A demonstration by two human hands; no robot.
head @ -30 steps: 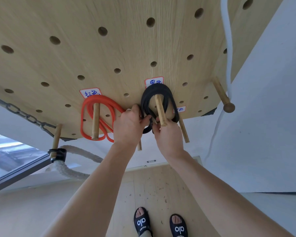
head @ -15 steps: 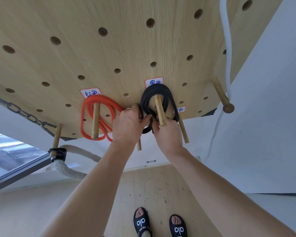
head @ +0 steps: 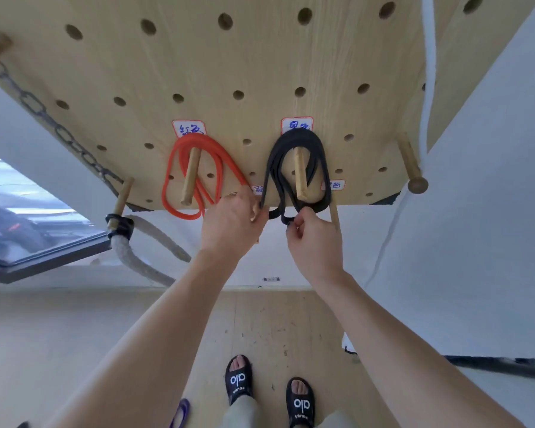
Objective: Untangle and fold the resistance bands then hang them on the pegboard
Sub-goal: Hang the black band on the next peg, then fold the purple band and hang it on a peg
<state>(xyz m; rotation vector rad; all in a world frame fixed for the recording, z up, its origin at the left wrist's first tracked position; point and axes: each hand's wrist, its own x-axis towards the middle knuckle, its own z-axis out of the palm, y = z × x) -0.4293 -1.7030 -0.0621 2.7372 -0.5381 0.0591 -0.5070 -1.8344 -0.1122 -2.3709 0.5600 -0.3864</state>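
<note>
A wooden pegboard (head: pixel 260 63) fills the top of the head view. A folded red band (head: pixel 176 168) hangs on a wooden peg (head: pixel 190 177) under a handwritten label. To its right a folded black band (head: pixel 318 156) hangs over another peg (head: pixel 300 174). My left hand (head: pixel 232 223) holds the black band's lower left loops below the board's edge. My right hand (head: pixel 312 239) pinches the band's bottom loop between thumb and fingers. A purple band (head: pixel 179 412) shows at the bottom edge near my leg.
A chain (head: pixel 53 125) hangs along the board's left side. A thick rope (head: pixel 127 251) is tied to a low left peg, and a white cord (head: pixel 430 72) runs down at the right past a knobbed peg (head: pixel 414 177). A window lies at the left; my sandalled feet stand below.
Both hands have dropped lower, off the peg, to the black band's bottom loops. The view has tilted, so the board sits further up and shows more.
</note>
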